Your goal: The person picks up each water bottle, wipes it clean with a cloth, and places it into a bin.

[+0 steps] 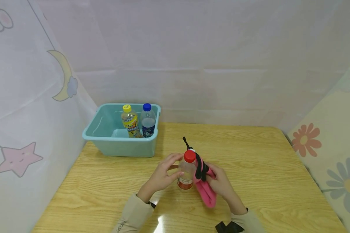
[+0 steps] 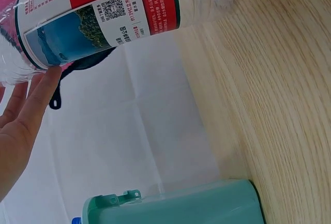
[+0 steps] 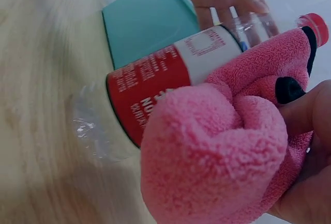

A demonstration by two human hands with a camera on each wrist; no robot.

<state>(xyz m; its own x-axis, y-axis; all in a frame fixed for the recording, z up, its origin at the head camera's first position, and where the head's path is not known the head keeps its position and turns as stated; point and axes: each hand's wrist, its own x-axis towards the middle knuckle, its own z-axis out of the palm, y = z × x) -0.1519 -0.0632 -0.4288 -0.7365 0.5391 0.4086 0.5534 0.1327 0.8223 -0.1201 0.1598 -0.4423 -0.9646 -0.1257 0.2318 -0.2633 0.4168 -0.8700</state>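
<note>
A clear plastic bottle (image 1: 187,171) with a red cap and a red-and-white label stands upright on the table in the head view. My left hand (image 1: 164,173) holds its upper part from the left, thumb in front and fingers behind. The left wrist view shows a fingertip of the left hand (image 2: 23,118) against the bottle's label (image 2: 98,19). On the bottle's other side, my right hand (image 1: 218,181) grips a folded pink towel (image 1: 205,191) with black trim. The towel lies close against the bottle (image 3: 155,84) and covers part of it in the right wrist view.
At the back left of the wooden table (image 1: 250,161) is a light-blue plastic basin (image 1: 125,149). Inside it stand a yellow-capped bottle (image 1: 131,124) and a blue-capped bottle (image 1: 148,121). A pale cloth backdrop (image 1: 192,81) hangs behind the table and along its sides.
</note>
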